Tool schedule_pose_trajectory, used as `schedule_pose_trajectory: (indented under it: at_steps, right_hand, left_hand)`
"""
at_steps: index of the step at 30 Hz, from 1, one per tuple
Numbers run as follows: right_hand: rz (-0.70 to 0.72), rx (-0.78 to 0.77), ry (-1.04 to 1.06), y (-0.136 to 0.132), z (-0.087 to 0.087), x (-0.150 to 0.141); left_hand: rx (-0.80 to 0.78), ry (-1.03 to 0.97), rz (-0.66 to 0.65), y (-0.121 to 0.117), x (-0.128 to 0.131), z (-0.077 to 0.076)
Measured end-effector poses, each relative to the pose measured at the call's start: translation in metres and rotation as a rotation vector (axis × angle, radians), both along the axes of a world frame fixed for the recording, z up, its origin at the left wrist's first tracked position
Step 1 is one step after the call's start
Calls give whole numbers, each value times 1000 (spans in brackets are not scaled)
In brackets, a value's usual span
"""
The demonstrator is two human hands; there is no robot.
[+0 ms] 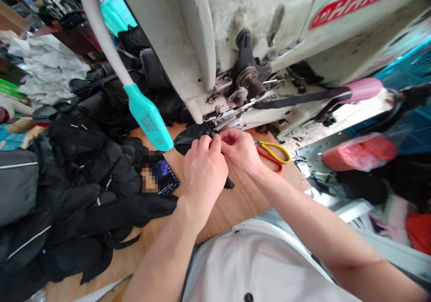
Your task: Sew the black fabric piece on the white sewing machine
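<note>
Both my hands work close together on a wooden tabletop [229, 207], just in front of the presser foot [224, 120] of an industrial sewing machine [235, 37]. My left hand [204, 172] and my right hand [237, 149] pinch a piece of black fabric [190, 138] between their fingertips. Part of that fabric hangs below my left hand, and my fingers hide the middle of it. Yellow-and-red handled scissors [272, 156] lie just right of my right hand. A smartphone [164, 174], partly blurred, lies left of my left hand.
A large heap of black fabric pieces [90, 158] covers the table's left side. White cloth [47, 64] lies beyond it. A teal-handled grey arm [148, 118] hangs above the table. A red plastic bag [360, 151] and blue crate [407, 68] stand to the right.
</note>
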State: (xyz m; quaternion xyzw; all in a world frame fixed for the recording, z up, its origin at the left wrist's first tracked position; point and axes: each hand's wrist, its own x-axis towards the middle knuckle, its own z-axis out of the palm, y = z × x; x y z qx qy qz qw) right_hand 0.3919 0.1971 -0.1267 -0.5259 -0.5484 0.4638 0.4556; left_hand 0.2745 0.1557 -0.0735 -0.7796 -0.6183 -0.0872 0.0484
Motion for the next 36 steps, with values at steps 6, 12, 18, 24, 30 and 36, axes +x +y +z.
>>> schedule_pose_trajectory:
  at_steps: [6,12,18,24,30,36]
  right_hand:
    - [-52,-16,72,3,-2,-5]
    - [-121,52,109,-15,-10,-23]
    - [-130,65,71,-15,-19,-29]
    - [-63,81,14,-8,-14,-11]
    - [-4,-6,-82,6,8,3]
    - [-163,38,36,-2,-5,-15]
  left_hand:
    - [-21,-134,32,7,-3,-1]
    - [-8,-327,68,11,-13,-1]
    - [24,-275,65,11,-15,3]
    - [-52,-164,6,11,-8,5]
    - [-122,-173,-38,8,-4,4]
    - [-124,-227,-7,-3,-14,4]
